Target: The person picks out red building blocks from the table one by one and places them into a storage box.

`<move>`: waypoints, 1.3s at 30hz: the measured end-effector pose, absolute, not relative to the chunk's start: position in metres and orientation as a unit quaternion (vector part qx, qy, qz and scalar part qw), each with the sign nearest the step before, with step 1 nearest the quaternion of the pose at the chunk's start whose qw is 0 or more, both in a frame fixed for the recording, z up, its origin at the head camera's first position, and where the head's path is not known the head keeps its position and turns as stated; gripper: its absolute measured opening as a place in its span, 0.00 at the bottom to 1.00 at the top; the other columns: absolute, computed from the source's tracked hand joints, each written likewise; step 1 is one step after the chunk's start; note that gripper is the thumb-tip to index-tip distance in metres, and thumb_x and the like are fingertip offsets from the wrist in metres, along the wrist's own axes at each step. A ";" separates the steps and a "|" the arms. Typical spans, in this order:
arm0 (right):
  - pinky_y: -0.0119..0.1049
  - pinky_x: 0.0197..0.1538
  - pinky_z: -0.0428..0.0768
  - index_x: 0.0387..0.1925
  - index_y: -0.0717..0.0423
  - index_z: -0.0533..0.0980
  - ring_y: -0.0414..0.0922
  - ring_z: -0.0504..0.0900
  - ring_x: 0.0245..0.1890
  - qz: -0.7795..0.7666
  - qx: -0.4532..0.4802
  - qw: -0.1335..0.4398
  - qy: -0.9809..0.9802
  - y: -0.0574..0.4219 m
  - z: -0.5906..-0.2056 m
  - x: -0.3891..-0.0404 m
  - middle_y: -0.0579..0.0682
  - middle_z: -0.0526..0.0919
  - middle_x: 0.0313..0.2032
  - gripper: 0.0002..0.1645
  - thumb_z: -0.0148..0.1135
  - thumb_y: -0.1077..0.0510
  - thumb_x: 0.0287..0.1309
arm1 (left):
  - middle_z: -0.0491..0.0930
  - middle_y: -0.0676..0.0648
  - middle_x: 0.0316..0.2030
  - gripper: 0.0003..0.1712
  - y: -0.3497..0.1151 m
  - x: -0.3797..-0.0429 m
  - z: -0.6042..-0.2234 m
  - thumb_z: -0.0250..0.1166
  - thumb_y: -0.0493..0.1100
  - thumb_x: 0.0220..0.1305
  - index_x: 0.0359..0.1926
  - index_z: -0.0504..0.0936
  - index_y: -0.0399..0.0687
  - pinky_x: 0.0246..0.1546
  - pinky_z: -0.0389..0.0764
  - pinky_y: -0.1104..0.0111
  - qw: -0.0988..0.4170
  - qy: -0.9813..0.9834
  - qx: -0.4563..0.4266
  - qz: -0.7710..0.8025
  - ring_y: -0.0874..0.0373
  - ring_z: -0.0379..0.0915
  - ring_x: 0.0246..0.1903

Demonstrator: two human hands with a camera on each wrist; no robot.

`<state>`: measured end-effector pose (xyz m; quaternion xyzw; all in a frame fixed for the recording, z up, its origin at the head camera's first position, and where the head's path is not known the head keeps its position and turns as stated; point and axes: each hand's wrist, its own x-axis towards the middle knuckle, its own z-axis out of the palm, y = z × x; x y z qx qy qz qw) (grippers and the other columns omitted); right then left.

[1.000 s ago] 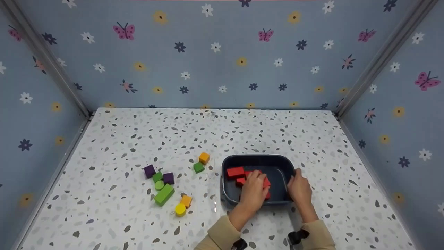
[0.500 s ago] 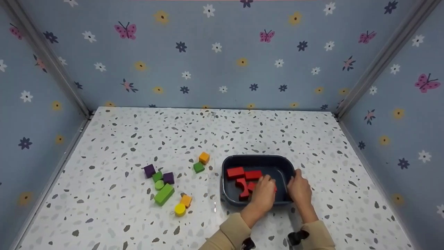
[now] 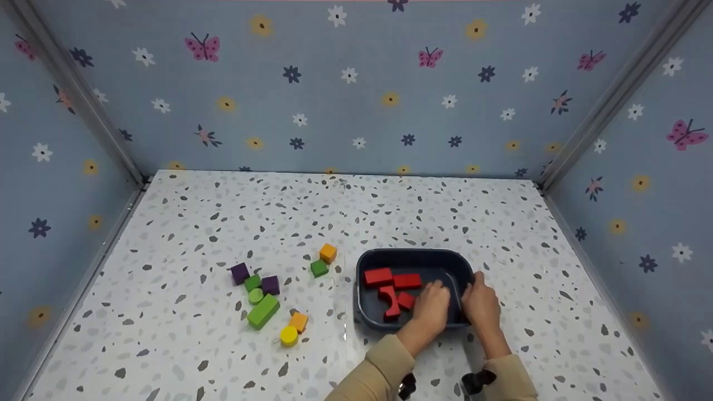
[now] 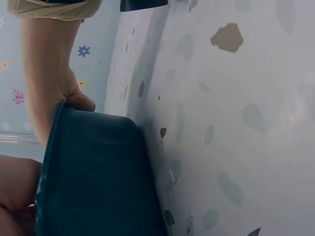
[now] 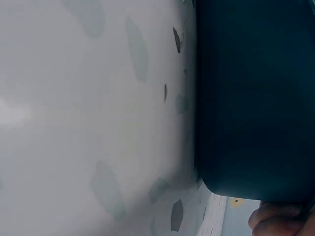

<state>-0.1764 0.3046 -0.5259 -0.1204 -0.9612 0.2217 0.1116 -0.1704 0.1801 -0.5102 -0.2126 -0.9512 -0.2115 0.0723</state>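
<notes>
A dark blue tray (image 3: 412, 256) with rounded corners sits on the speckled tabletop. My right hand (image 3: 482, 301) grips its right rim, with the thumb outside the wall in the left wrist view. My left hand (image 3: 432, 306) reaches over the front wall, fingers curled down inside the tray's right half. A sliver of red shows under those fingers in the left wrist view, a red block mostly hidden by the hand. Left of that hand lie two red rectangular blocks (image 3: 379, 277), a red arch block (image 3: 389, 303) and a smaller red block (image 3: 406, 301).
Left of the tray are an orange cube (image 3: 328, 253) and a green cube (image 3: 319, 268). Farther left lie purple cubes (image 3: 240, 273), a long green block (image 3: 263, 312), an orange block (image 3: 298, 322) and a yellow cylinder (image 3: 289, 336). Patterned blue walls (image 3: 356, 100) enclose the table.
My left hand has moved rightward inside the tray, and red blocks it covered now show. The red block by its fingers has shifted right with it. My right hand stays on the rim.
</notes>
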 end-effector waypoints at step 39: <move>0.52 0.27 0.72 0.47 0.67 0.63 0.62 0.77 0.29 0.219 -0.133 0.091 -0.962 0.304 -0.525 -0.177 0.70 0.76 0.32 0.16 0.44 0.63 0.58 | 0.79 0.49 0.28 0.05 0.184 -0.190 -0.523 0.59 0.34 0.51 0.26 0.81 0.47 0.28 0.75 0.70 -0.028 -0.960 -0.217 -0.173 0.59 0.75 0.30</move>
